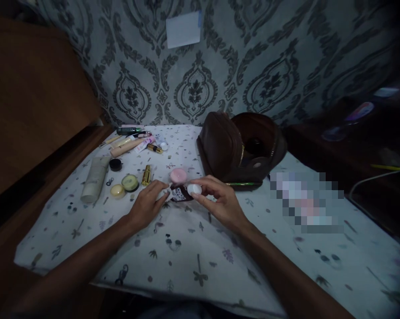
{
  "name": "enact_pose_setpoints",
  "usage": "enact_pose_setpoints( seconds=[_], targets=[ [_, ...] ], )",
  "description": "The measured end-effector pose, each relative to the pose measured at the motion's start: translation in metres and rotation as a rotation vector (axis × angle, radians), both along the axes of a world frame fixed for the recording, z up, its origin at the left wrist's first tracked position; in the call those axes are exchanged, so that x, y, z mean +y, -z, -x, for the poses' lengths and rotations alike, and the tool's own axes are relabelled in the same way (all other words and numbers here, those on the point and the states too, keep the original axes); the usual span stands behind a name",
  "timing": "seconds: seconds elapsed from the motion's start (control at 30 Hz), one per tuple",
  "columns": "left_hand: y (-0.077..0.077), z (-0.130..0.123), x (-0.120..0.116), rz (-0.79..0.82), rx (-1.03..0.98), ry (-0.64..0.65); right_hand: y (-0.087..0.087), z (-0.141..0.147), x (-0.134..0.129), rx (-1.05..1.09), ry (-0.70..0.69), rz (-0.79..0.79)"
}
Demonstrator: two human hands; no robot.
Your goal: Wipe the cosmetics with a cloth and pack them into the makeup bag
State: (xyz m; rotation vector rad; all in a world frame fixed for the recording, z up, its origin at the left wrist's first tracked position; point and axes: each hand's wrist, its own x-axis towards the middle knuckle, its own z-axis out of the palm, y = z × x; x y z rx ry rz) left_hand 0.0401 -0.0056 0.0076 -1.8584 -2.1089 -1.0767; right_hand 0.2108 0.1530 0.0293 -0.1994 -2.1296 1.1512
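Between my hands lies a small dark bottle (181, 193) with a pale printed label. My left hand (149, 201) pinches its left end, where a whitish part shows at the fingertips. At the other end, my right hand (221, 199) holds a round white cap (194, 190) between thumb and fingers; I cannot tell whether the cap is joined to the bottle. A round pink container (178, 176) sits just behind the bottle. To the left stand a gold bottle (146, 175), a green-topped jar (130, 182) and a small yellow jar (118, 191).
An unzipped brown bag (242, 150) rests at the back right of the patterned cloth (193, 266). Further left are a large tube (95, 179), a black lid (115, 165) and a pile of cosmetics (133, 142). A wooden panel (36, 79) borders the left; a blurred-out item (306, 201) lies right.
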Motion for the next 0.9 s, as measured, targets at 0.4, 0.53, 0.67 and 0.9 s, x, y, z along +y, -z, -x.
enact_pose_setpoints(
  seconds=[0.4, 0.53, 0.67, 0.9],
  targets=[
    [-0.034, -0.026, 0.019, -0.187, 0.269, 0.213, 0.0, 0.001, -0.003, 0.032, 0.023, -0.002],
    [-0.025, -0.018, 0.02, -0.193, 0.273, 0.208, -0.001, -0.001, -0.002, 0.004, 0.026, -0.008],
    [-0.013, -0.005, 0.014, -0.123, 0.226, 0.165, -0.003, -0.001, -0.003, -0.005, 0.04, -0.015],
    [0.003, 0.009, 0.009, 0.011, 0.105, 0.089, 0.002, -0.001, -0.001, 0.001, 0.033, -0.013]
  ],
)
